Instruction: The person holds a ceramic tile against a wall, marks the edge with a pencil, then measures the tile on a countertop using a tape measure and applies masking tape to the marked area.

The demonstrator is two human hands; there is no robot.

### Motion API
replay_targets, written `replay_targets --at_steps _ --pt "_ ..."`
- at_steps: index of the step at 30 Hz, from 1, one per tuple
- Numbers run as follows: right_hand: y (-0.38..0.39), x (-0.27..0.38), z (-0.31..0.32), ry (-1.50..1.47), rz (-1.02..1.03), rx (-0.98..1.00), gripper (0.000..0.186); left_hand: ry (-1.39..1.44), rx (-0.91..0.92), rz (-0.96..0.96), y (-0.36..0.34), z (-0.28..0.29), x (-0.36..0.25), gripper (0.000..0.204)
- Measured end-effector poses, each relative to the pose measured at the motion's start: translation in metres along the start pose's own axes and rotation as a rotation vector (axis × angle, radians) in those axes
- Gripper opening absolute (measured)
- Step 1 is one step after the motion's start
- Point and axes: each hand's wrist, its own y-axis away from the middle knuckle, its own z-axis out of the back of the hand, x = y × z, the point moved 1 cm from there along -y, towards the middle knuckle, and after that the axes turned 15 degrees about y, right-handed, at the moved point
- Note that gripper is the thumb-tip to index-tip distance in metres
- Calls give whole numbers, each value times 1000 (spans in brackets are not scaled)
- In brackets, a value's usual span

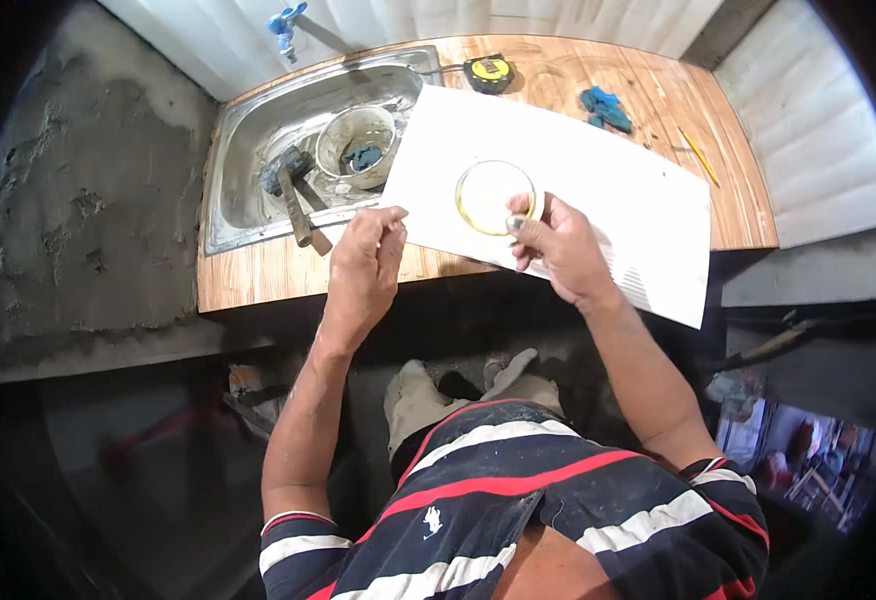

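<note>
My right hand (558, 245) pinches the lower right edge of a thin yellowish ring (466, 217), too thin to tell whether it is a tape roll or a wire coil. The ring is over a large white flat sheet (568, 150), which lies slanted on the wooden counter, its near edge jutting past the counter's front. My left hand (366, 255) is closed, thumb and fingers pressed together, near the sheet's left corner and the sink's front edge. Whatever it may hold is too small to make out.
Left of the sheet, a steel sink (243, 185) holds a hammer (296, 205) and a white bucket (333, 140) with a dark cloth. A tape measure (488, 73), a blue cloth (606, 108) and a yellow pencil (700, 158) lie on the counter (648, 75). A blue tap (284, 30) projects above.
</note>
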Motion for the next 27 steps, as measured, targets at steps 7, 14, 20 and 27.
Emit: replay_targets --at_steps 7,14,20,27 --pt "-70 27 -1 392 90 -34 24 402 -196 569 -40 23 50 30" --pt "-153 14 -28 788 205 -109 23 486 -300 668 -101 48 119 24" --pt "-189 17 -49 1083 163 -87 26 498 -139 765 -128 31 158 21" --pt "-196 32 -62 1123 208 -73 26 827 -193 982 -141 32 156 18"
